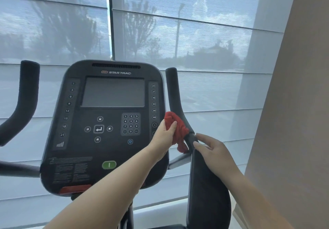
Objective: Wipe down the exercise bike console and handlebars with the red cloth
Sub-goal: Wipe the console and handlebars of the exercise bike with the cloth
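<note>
The black exercise bike console point(106, 122) with a dark screen and keypad fills the middle of the view. The right handlebar point(175, 95) curves up beside it; the left handlebar point(26, 95) rises at the far left. My left hand point(164, 134) reaches across the console's lower right corner and grips the bunched red cloth point(178, 130) against the bend of the right handlebar. My right hand point(213, 150) lies just right of the cloth, its straight fingers touching the handlebar below the bend.
A black padded armrest point(206, 193) runs down from the right handlebar. Large windows with translucent blinds point(195, 41) stand behind the bike. A beige wall point(293, 122) closes off the right side.
</note>
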The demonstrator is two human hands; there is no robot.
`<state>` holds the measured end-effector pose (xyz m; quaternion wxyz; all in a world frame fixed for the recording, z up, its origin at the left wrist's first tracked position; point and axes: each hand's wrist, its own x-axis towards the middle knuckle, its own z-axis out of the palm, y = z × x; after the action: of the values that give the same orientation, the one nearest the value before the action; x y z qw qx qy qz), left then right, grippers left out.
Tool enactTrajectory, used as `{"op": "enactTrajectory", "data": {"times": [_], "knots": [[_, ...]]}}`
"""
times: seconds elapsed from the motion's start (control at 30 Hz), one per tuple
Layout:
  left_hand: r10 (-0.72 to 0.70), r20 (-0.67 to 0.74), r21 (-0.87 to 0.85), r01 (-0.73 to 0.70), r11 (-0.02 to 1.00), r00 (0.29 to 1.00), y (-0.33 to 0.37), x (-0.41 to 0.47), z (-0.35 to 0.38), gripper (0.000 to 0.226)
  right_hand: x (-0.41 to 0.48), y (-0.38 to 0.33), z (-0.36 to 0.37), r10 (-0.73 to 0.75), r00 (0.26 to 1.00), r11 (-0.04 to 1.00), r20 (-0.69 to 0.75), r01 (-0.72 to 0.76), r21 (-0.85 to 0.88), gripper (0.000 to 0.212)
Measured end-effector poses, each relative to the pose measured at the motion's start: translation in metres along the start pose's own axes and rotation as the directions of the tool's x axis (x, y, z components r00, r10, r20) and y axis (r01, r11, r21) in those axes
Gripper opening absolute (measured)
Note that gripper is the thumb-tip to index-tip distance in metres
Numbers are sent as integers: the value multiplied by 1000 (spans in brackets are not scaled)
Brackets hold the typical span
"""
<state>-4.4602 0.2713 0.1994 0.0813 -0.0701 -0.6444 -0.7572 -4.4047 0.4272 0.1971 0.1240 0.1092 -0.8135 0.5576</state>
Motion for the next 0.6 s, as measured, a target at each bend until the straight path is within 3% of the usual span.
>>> {"op": "enactTrajectory", "data": {"times": [0.17, 0.33, 0.43, 0.53, 0.6], "knots": [[-19, 39, 42, 18, 999, 999, -3, -9, -3, 22, -6, 1, 0, 2, 1000, 999, -21, -3, -33, 24], [11, -67, 33, -8, 999, 998, 3, -2, 5, 23, -9, 7, 0, 2, 999, 998, -49, -4, -55, 32], [-7, -18, -2, 7, 1000, 1000, 7, -7, 3, 17, -8, 10, 0, 9, 998, 1000, -70, -11, -25, 33], [-51, 49, 98, 46, 994, 997, 18, -9, -11, 15, -4, 11, -2, 13, 998, 1000, -67, -13, -1, 33], [8, -16, 187, -4, 982, 1000, 29, -5, -19, 12, -1, 11, -5, 15, 998, 1000, -59, -15, 5, 33]]}}
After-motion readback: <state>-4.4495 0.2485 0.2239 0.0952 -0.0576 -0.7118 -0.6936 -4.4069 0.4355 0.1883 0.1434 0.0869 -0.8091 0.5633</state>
